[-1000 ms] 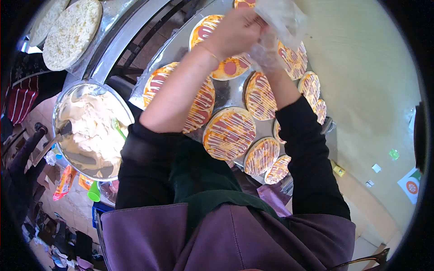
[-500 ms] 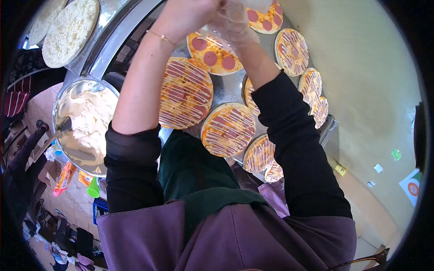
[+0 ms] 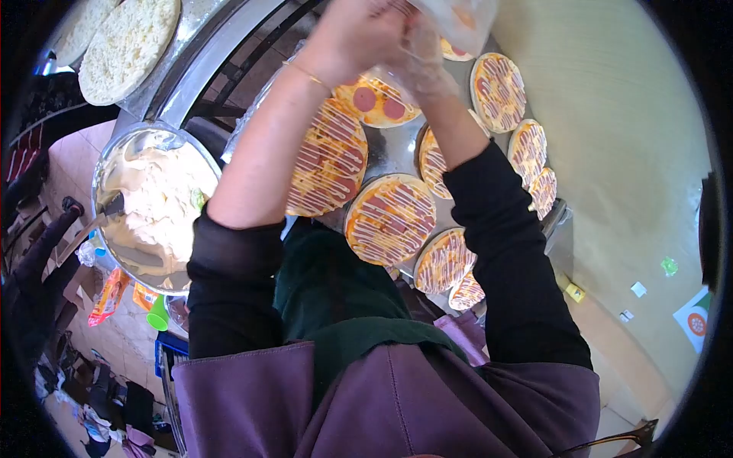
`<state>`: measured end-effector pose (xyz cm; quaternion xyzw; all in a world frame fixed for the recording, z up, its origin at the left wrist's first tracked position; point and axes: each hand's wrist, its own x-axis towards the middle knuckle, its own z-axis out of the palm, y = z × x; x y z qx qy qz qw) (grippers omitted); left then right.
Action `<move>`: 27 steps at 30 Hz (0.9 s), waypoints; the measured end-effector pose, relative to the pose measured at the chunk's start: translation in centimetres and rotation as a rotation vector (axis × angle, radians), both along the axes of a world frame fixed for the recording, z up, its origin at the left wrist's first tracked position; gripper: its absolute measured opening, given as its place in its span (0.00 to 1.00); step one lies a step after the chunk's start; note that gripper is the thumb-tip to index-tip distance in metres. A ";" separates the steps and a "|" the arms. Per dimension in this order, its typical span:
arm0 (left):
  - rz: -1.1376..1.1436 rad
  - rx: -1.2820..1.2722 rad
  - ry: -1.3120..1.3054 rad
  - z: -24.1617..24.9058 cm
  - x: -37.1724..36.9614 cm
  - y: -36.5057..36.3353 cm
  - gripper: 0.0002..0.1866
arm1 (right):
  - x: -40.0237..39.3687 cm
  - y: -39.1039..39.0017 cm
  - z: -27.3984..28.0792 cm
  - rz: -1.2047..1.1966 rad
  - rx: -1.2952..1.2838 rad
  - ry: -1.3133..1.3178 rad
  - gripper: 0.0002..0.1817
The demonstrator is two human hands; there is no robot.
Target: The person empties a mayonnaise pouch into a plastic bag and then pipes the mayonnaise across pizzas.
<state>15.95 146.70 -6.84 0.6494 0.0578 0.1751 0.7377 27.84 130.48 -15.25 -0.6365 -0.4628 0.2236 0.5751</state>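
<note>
My left hand [image 3: 355,42], with a thin bracelet at the wrist, is closed against my right hand at the top of the view. A clear film, seemingly a plastic glove, wraps my right hand [image 3: 424,65], whose fingers are also closed. Between and above them bulges a translucent plastic bag [image 3: 462,23] with something pinkish showing through. Motion blur hides the exact grip. Below my hands lies a pizza with sausage slices [image 3: 374,99], no stripes visible on its exposed part. Nearer me are a large white-striped pizza [image 3: 328,164] and another striped pizza [image 3: 391,219].
More striped pizzas [image 3: 498,91] line the metal tray's right side, beside a pale tabletop [image 3: 611,153]. To the left stands a metal bowl [image 3: 98,172] of creamy white mixture with a utensil. Plain bases [image 3: 130,49] lie at upper left. A person's dark-clothed leg [image 3: 46,240] shows at far left.
Both hands have shifted slightly right in the view, and more of the plastic bag shows at upper right. The bowl and pizzas appear shifted slightly right too.
</note>
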 end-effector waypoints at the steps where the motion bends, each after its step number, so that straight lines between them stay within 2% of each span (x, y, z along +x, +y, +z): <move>1: -0.026 -0.049 0.164 1.0 -0.8 0.8 0.16 | -0.2 0.0 -0.2 -0.003 0.005 -0.009 0.33; 2: -0.027 -0.045 0.171 0.7 -0.9 1.1 0.16 | -0.3 0.0 -0.4 -0.007 0.008 -0.018 0.33; 4: 0.043 -0.163 -0.128 0.1 -0.7 1.6 0.16 | -0.6 0.0 -0.5 -0.013 0.012 -0.042 0.33; 5: 0.043 -0.163 -0.128 -0.9 -0.1 1.4 0.16 | -0.7 0.1 -0.4 -0.015 0.011 -0.058 0.32; 7: 0.112 0.199 0.080 -2.9 1.3 -0.2 0.10 | -0.6 0.3 0.1 -0.016 0.006 -0.098 0.32; 9: 0.027 0.025 -0.158 -2.4 0.6 -2.5 0.12 | -0.6 0.4 0.8 -0.017 -0.004 -0.141 0.32; 11: 0.028 0.014 -0.160 -2.9 1.8 -5.4 0.12 | -2.4 1.7 2.3 -0.011 -0.011 -0.169 0.31; 13: 0.026 0.007 -0.158 -2.8 2.0 -6.4 0.12 | -8.0 4.8 5.2 -0.886 0.148 0.343 0.31; 14: 0.014 0.028 -0.139 -2.5 1.9 -6.5 0.12 | -5.7 3.1 4.1 -0.885 0.149 0.341 0.31; 16: -0.003 0.051 -0.117 -2.7 2.0 -6.2 0.12 | 0.7 -2.1 0.7 -0.302 -0.018 0.608 0.30; 18: 0.182 0.138 -0.300 -3.7 2.0 -4.4 0.09 | 0.3 -1.7 0.7 -0.278 -0.025 0.528 0.30; 22: 0.129 0.133 -0.164 -0.9 -1.1 0.2 0.09 | -1.1 0.1 0.8 -0.182 -0.072 0.196 0.29; 24: 0.066 0.055 -0.125 -0.3 -1.8 1.0 0.14 | -1.8 1.0 1.1 -0.137 -0.101 0.026 0.28; 27: 0.070 0.170 -0.142 -2.1 -1.2 -0.4 0.12 | -2.3 2.1 1.9 -0.061 -0.151 -0.248 0.27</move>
